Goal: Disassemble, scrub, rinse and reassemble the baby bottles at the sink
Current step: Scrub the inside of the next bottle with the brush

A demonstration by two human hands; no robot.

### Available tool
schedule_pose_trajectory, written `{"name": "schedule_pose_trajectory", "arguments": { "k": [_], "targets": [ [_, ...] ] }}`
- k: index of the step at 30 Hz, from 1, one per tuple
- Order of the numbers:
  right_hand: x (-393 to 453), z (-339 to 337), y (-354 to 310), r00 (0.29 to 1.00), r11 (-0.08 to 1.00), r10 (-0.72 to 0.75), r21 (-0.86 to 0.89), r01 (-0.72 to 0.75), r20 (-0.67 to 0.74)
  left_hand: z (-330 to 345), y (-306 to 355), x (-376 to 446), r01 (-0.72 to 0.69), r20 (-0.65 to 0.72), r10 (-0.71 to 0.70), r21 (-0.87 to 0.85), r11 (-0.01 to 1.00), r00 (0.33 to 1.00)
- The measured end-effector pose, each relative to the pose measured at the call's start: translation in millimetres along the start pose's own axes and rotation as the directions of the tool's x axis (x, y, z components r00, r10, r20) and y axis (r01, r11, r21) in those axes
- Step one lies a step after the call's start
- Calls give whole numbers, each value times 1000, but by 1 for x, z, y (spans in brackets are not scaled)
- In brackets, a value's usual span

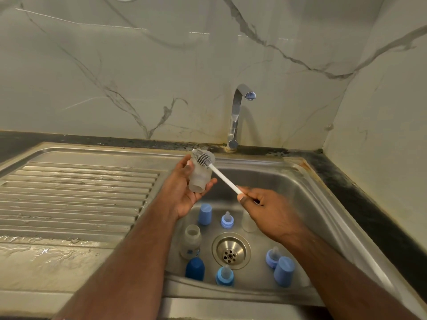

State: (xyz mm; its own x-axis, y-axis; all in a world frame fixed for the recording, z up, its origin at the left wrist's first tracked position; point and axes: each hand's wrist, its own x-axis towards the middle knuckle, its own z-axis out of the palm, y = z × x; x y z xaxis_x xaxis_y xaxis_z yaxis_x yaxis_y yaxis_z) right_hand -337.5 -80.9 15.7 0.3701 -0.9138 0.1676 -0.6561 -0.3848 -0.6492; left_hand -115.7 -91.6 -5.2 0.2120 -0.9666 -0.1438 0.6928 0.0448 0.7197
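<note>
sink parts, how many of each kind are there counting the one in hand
Bottle bodies: 3 – one held in the left hand, one standing by the drain, one partly hidden behind the right hand
Caps: 3 –
Teat rings: 3 –
Brush: 1 –
Total: 10

— Where do things sit around the drain?
— A bottle stands left of it, two caps and nipples behind, others in front, faucet far behind.
</note>
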Motion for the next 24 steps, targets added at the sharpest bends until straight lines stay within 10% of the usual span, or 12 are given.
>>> {"name": "schedule_pose_trajectory", "arguments": {
  "k": [24],
  "targets": [
    [-2, 1, 0, 997, 995, 19, 99, -26, 73, -3, 6, 5, -73, -77, 66, -89, 993, 995]
  ]
}}
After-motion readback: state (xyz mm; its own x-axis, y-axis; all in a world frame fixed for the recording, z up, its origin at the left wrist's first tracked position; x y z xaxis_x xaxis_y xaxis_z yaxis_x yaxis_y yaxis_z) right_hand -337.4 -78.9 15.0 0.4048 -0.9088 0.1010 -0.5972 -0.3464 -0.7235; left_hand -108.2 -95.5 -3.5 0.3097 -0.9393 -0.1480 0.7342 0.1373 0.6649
